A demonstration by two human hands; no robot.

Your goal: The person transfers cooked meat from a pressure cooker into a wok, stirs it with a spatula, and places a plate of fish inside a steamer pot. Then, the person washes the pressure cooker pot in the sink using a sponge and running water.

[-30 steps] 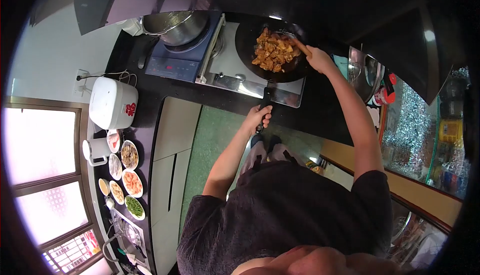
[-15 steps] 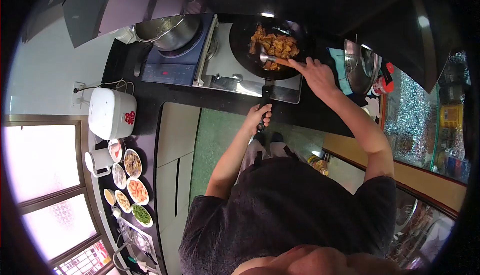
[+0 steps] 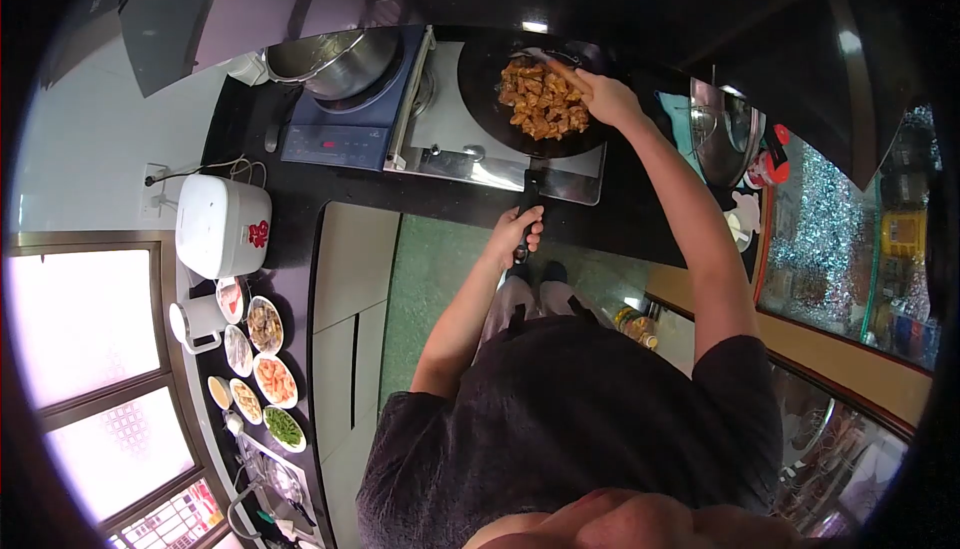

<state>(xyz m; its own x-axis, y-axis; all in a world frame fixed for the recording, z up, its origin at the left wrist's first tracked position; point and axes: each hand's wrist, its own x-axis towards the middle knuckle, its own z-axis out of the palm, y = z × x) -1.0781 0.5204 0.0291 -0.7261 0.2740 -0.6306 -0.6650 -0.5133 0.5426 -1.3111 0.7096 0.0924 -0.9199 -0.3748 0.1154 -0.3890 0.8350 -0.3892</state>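
A black wok (image 3: 482, 99) sits on the steel gas stove (image 3: 436, 129), with browned chunks of meat (image 3: 545, 99) heaped in its middle. My left hand (image 3: 516, 236) is wrapped round the wok's black handle (image 3: 530, 194). Over the wok's right side, my right hand (image 3: 610, 99) grips the wooden handle of a spatula (image 3: 568, 75). The spatula's metal head reaches to the far side of the meat, near the wok's back wall, and is partly hard to make out.
Left of the stove, a steel pot (image 3: 345, 64) stands on a blue induction cooker (image 3: 335, 144). A white appliance (image 3: 215, 224), a white jug (image 3: 195, 324) and several plates of ingredients (image 3: 275, 381) line the left counter. At right are a steel bowl (image 3: 722, 139) and a red-lidded jar (image 3: 768, 169).
My right hand and the spatula have moved up, from the near side of the meat to its far side. The meat sits nearer the wok's front. My left hand stays on the handle.
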